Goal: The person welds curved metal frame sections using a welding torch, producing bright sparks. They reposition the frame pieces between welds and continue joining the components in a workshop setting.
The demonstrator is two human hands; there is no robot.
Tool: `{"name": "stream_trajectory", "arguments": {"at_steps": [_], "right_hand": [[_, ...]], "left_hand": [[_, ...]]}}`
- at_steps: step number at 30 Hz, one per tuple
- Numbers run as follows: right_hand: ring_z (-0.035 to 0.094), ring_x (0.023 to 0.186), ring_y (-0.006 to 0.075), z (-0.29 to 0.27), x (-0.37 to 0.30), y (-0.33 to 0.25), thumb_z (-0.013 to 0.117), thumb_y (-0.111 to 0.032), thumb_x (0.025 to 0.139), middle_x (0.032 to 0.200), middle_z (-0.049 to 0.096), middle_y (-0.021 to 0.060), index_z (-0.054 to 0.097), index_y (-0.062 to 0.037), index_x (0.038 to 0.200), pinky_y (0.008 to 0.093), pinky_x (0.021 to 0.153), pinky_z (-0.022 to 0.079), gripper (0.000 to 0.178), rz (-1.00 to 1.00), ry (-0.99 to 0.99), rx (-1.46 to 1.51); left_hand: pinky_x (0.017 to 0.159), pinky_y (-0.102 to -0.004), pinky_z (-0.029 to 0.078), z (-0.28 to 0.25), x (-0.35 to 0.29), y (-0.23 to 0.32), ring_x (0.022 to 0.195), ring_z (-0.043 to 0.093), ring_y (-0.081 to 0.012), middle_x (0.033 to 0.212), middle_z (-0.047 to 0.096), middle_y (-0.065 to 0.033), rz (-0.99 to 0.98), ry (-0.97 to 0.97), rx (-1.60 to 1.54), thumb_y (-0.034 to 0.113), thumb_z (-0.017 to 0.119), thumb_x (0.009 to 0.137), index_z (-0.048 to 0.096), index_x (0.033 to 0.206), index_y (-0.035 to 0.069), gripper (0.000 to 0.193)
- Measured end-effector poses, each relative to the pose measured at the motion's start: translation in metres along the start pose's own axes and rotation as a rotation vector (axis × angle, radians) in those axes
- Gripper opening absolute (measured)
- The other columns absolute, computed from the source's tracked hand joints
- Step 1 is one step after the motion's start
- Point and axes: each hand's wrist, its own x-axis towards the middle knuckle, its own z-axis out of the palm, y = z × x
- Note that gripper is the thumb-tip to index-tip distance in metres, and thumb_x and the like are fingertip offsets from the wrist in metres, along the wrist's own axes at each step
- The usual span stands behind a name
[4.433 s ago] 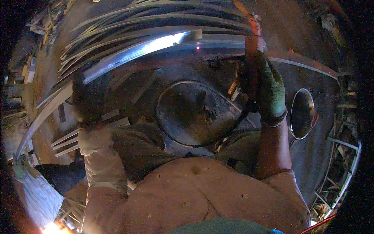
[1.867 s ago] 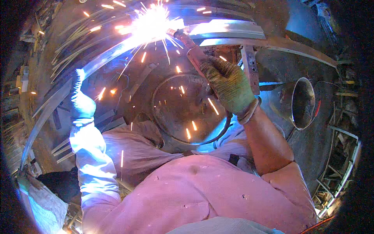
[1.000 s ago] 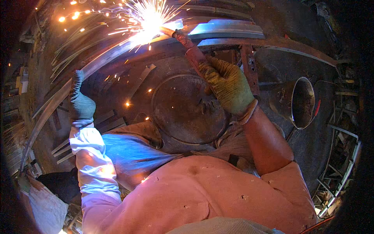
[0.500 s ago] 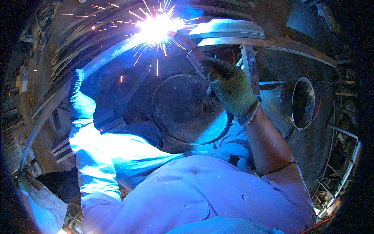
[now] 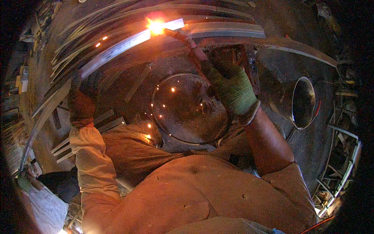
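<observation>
Shift: since the earliest frame, the right hand [image 5: 235,89] has swung left, and its reddish welding holder [image 5: 199,54] now slants toward the metal bar [image 5: 120,48].
Glow: since half a second ago, the blue-white burst has shrunk to a small orange glow [image 5: 156,27] on the bar; glare hides whether the tip touches.
Right glove: fingers wrapped around the holder.
Left glove: the left hand [image 5: 82,107] is at the bar's left end; too dark to tell how its fingers are set.
Bar: slants up and right across the top, just below a heap of long strips [image 5: 117,16].
Below: sparks [image 5: 173,89] over a round plate [image 5: 183,117].
Right side: an open-mouthed pipe [image 5: 283,100].
Left edge: another person's gloved hand [image 5: 24,183], beside a curved strip's [image 5: 50,104] lower end.
</observation>
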Motion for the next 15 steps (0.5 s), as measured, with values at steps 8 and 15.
{"name": "stream_trajectory", "arguments": {"at_steps": [8,15], "right_hand": [[0.065,0.071,0.0062,0.003,-0.001,-0.009,0.069,-0.024,0.112,0.097,0.075,0.0009,0.072,-0.0059,0.140,0.0254,0.061,0.054,0.034,0.150,-0.030,0.111],[0.065,0.070,0.0059,0.002,-0.002,0.000,0.070,-0.022,0.111,0.098,0.075,0.0009,0.072,-0.0077,0.141,0.0239,0.060,0.053,0.033,0.165,-0.014,0.109]], "left_hand": [[0.108,-0.0376,0.053,0.002,-0.003,0.002,0.119,0.069,-0.0191,0.136,0.074,-0.0083,0.126,0.077,0.110,0.037,0.080,0.102,0.073,0.136,0.004,0.048],[0.116,-0.0410,0.051,0.040,-0.037,0.035,0.130,0.068,-0.0231,0.145,0.070,-0.0137,-0.038,-0.276,-0.016,0.039,0.075,0.105,0.066,0.146,0.002,0.055]]}}
